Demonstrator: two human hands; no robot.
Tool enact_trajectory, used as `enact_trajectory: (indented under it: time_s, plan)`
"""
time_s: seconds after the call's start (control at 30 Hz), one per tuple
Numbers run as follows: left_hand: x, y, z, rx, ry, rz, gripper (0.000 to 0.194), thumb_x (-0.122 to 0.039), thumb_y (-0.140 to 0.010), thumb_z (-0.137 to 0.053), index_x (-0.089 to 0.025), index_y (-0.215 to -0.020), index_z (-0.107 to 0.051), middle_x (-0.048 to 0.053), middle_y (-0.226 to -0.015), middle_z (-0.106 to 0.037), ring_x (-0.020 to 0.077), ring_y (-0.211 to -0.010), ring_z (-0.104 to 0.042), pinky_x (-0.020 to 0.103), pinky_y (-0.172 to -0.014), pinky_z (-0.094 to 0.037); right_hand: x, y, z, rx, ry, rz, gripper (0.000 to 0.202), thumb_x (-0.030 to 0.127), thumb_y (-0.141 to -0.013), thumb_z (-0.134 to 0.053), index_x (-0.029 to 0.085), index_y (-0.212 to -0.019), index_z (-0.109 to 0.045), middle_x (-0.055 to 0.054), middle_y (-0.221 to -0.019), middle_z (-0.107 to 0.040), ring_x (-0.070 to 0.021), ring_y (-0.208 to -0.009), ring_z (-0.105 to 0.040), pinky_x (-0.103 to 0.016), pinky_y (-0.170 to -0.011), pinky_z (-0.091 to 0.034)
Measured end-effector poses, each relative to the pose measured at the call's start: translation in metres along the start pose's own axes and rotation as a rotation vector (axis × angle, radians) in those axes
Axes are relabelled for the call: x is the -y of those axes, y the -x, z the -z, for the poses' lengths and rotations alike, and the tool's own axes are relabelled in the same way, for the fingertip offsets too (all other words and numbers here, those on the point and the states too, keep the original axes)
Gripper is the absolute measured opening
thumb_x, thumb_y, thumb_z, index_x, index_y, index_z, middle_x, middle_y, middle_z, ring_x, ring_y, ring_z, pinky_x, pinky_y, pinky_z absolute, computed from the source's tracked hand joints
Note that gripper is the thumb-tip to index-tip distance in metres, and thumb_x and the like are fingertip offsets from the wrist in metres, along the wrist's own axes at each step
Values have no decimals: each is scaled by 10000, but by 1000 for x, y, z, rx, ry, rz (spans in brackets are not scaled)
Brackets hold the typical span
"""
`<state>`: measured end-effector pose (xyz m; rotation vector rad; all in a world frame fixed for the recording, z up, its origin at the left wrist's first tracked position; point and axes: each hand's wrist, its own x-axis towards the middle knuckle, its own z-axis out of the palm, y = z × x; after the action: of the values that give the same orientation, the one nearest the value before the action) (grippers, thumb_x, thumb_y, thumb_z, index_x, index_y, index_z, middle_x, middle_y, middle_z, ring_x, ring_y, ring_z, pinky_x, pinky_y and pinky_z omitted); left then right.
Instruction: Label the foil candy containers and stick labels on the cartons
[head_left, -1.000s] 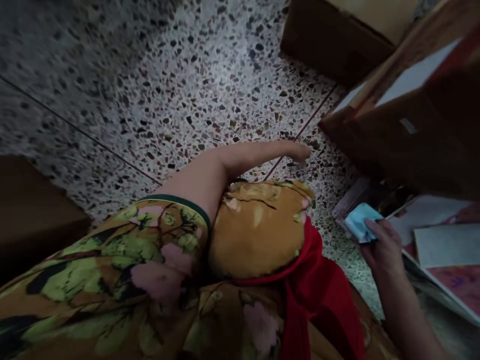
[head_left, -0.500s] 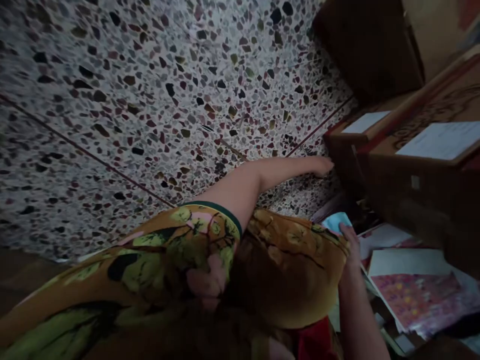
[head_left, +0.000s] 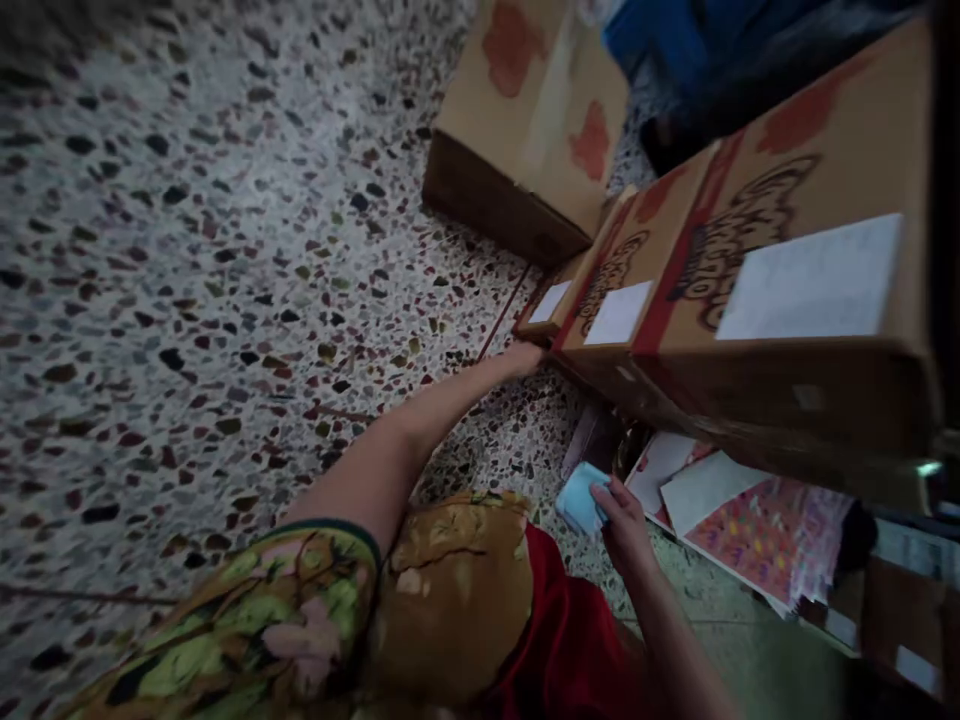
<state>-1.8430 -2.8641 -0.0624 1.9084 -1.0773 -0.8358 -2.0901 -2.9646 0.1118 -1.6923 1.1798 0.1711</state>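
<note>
Since a second ago, the left hand point(head_left: 523, 360) has gone from a spot over the floor point(head_left: 300, 300), clear of the labelled cartons point(head_left: 679, 300), to their far lower corner, where its fingertips disappear against the cardboard; half a second ago the person's clothing partly covered the light-blue packet point(head_left: 581, 497), which now shows whole. Whether the left fingers are curled around that corner, flat against it or merely beside it, I cannot tell. The packet sits on the dark, unlabelled side of the cartons, apart from them, pinched at one edge between the thumb and fingers of the right hand point(head_left: 621, 505). Because only that edge seems gripped, a loosened pinch could let it drop to the floor beside the cartons. If the left hand were pulling on the corner, the cartons might shift or trap its fingertips, and a shifting carton could also push the loose patterned papers point(head_left: 757, 530) lying against their dark side. The packet's free edge points away from the right hand and from those papers, towards the floor beyond the cartons' far lower corner. It looks nearly square and partly covered by the thumb, so its long axis is unclear.
</note>
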Motion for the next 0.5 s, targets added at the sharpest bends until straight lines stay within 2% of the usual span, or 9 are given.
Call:
enact_trajectory:
  time_s: [0.1, 0.17, 0.2, 0.27, 0.33, 0.37, 0.43, 0.47, 0.5]
  plan:
    - [-31, 25, -11, 199, -41, -154, 355, -139, -654, -808, -213, -1001, -779, 38, -963, -786, 228, -939, -698, 244, -805, -517, -3, 16, 3, 3, -75, -11, 483, 502, -570, -899, 172, -852, -688, 26, -686, -666, -105, -553, -542, -219, -555, -453]
    - [-48, 34, -10, 254, -26, -271, 441, -161, -655, -819, -296, -1072, -769, -29, -1048, -784, 198, -998, -699, 212, -840, -510, -4, 22, -1, 31, -132, -13, 526, 516, -525, -914, 170, -845, -682, 34, -662, -642, -100, -538, -518, -218, -548, -438]
    - [-55, 36, -5, 230, -6, -284, 465, -184, -695, -800, -308, -1140, -749, -29, -1133, -767, 199, -1064, -690, 216, -885, -503, -4, 23, -3, 52, -156, -5, 540, 524, -513, -916, 168, -842, -678, 39, -648, -625, -94, -532, -502, -214, -547, -429]
    - [-70, 40, 14, 127, 20, -221, 492, -199, -778, -731, -266, -1264, -697, 36, -1298, -702, 241, -1204, -643, 272, -992, -475, -4, 25, -7, 107, -190, 31, 543, 545, -527, -905, 166, -832, -664, 51, -628, -588, -81, -529, -467, -204, -553, -409]
    - [-91, 48, 37, 76, -18, -143, 469, -195, -798, -701, -254, -1263, -703, 63, -1321, -686, 276, -1233, -632, 325, -1032, -463, -4, 26, -9, 179, -198, 82, 538, 582, -562, -876, 164, -815, -650, 56, -619, -558, -75, -538, -443, -195, -558, -384]
    - [-102, 54, 47, 131, -37, -173, 440, -207, -789, -710, -285, -1222, -726, 34, -1270, -715, 270, -1192, -658, 325, -1014, -477, -5, 28, -9, 216, -189, 108, 541, 604, -572, -861, 163, -795, -640, 57, -610, -542, -75, -542, -433, -192, -555, -368]
    - [-126, 67, 63, 344, 67, -345, 423, -294, -819, -703, -388, -1232, -707, -50, -1215, -739, 211, -1128, -694, 287, -980, -499, -9, 30, -7, 289, -154, 159, 547, 634, -575, -841, 162, -757, -631, 54, -598, -523, -78, -551, -428, -193, -553, -349]
    - [-138, 72, 69, 406, 172, -432, 462, -348, -813, -719, -423, -1267, -677, -64, -1259, -718, 196, -1157, -681, 285, -993, -495, -12, 31, -5, 324, -137, 186, 543, 640, -579, -832, 163, -747, -634, 50, -597, -522, -83, -553, -432, -197, -553, -349]
    - [-148, 75, 74, 407, 295, -487, 520, -398, -803, -731, -443, -1313, -638, -58, -1332, -677, 191, -1220, -649, 298, -1030, -479, -14, 31, -4, 355, -125, 211, 532, 639, -586, -825, 167, -748, -641, 46, -602, -527, -89, -558, -444, -203, -559, -359]
